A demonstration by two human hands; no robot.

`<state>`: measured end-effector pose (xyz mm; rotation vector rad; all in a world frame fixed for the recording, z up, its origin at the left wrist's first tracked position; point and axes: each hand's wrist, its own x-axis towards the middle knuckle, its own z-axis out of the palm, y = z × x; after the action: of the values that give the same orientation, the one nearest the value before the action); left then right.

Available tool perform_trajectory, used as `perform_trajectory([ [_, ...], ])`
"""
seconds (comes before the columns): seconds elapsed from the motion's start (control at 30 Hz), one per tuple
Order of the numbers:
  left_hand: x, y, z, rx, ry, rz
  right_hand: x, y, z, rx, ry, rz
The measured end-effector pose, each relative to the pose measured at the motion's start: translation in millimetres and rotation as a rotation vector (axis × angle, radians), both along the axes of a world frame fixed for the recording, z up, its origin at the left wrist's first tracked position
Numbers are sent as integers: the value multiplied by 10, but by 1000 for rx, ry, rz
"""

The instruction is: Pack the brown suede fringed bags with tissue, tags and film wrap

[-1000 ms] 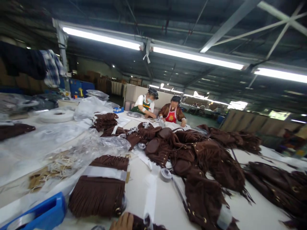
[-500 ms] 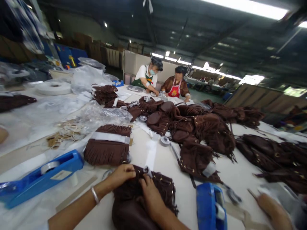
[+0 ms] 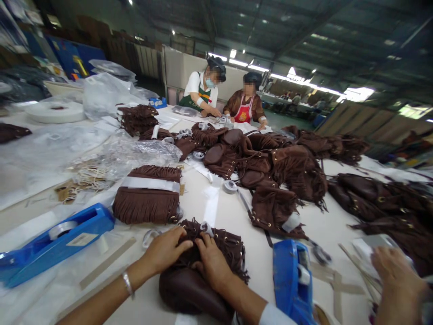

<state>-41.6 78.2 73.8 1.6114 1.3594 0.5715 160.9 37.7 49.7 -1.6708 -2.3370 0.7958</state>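
A brown fringed bag (image 3: pixel 194 289) lies at the near edge of the white table (image 3: pixel 233 223). Both my hands rest on its fringed top. My left hand (image 3: pixel 164 251), with a bracelet on the wrist, has its fingers closed on the fringe. My right hand (image 3: pixel 212 262) sits right beside it, fingers pressed into the same fringe near a small white tag (image 3: pixel 205 228). A second fringed bag (image 3: pixel 147 201), bound with a white paper band, lies just beyond my left hand.
Blue tape dispensers stand at the left (image 3: pixel 57 241) and right (image 3: pixel 291 277). A pile of brown bags (image 3: pixel 274 164) fills the middle. Another person's hand (image 3: pixel 397 280) is at the lower right. Two co-workers (image 3: pixel 203 90) sit at the far end. Plastic bags (image 3: pixel 108 90) lie at the left.
The view has tilted down, bringing both my hands and the bag into sight. My hands stay on the bag's fringe. Another person's hand has come further in at the lower right.
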Motion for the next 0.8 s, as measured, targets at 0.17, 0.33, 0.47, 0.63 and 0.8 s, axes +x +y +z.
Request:
perform_trajectory([
  [0.17,161,-47,-243,-66,151,-111,9,-16,-28,32,20,0],
  [0.33,-212,15,-149,-246,87,-161,19,5,-41,33,31,-2],
  [0.47,-517,-60,-10,-280,0,-60,38,1,-67,37,38,13],
  [0.63,-468,-226,-129,-158,71,36,38,-10,-63,41,37,9],
  [0.8,-259,-342,-269,15,264,-80,24,14,-49,43,26,8],
])
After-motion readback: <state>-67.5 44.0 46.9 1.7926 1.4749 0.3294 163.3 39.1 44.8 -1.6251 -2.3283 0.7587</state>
